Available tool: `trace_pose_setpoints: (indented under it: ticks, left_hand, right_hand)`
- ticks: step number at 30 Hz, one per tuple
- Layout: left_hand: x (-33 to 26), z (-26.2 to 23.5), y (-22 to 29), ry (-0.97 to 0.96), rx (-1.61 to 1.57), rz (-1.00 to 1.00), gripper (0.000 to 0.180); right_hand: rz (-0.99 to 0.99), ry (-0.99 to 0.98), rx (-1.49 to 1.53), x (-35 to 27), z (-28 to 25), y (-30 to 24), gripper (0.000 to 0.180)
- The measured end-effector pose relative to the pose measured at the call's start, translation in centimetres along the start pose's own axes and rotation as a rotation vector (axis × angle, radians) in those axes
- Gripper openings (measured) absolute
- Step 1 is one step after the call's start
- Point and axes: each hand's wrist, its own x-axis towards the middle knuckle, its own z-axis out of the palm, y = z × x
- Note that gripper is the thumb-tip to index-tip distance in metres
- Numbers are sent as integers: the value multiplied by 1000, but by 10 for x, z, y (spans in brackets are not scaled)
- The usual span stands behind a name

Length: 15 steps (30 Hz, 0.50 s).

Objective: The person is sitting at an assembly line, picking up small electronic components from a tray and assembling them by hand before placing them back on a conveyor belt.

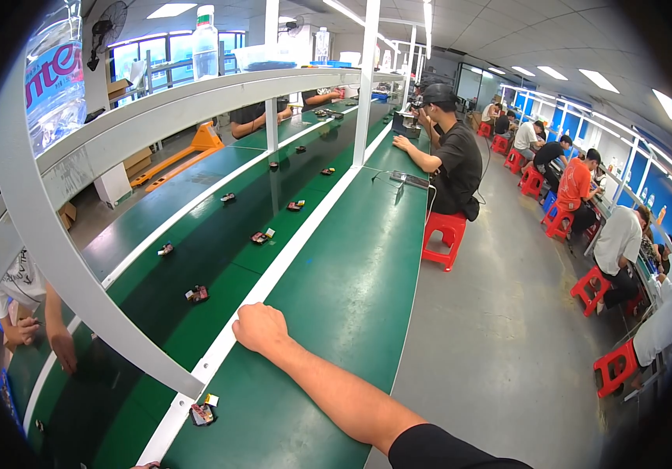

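Observation:
My right hand (262, 327) is curled closed at the white rail (305, 242), its forearm lying across the green bench top (336, 289). The fingers face away, so anything inside them is hidden. A sliver of skin at the lower edge, probably my left hand (147, 466), shows too little to read its fingers. Close to it, a small electronic assembly (202, 414), dark with reddish and white parts and a yellow-white tab, lies on the bench against the rail. Similar small assemblies sit on the dark green belt beyond the rail, among them one (197, 294) left of my right hand.
A white shelf frame (101, 273) with posts rises over the belt; bottles (205, 47) stand on it. Another person's hands (61, 344) are across the belt at left. A person in black (455, 156) sits farther along my bench on a red stool (444, 238).

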Motion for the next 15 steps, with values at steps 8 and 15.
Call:
trace_pose_setpoints:
  ticks: [8,15]
  left_hand:
    - [4,0,-3,-23,-17,0,21]
    - [0,3,-6,-13,-17,-2,23]
  right_hand:
    - [19,-12,-10,3,-1,3,22]
    - [4,0,-53,2,1,-2,23]
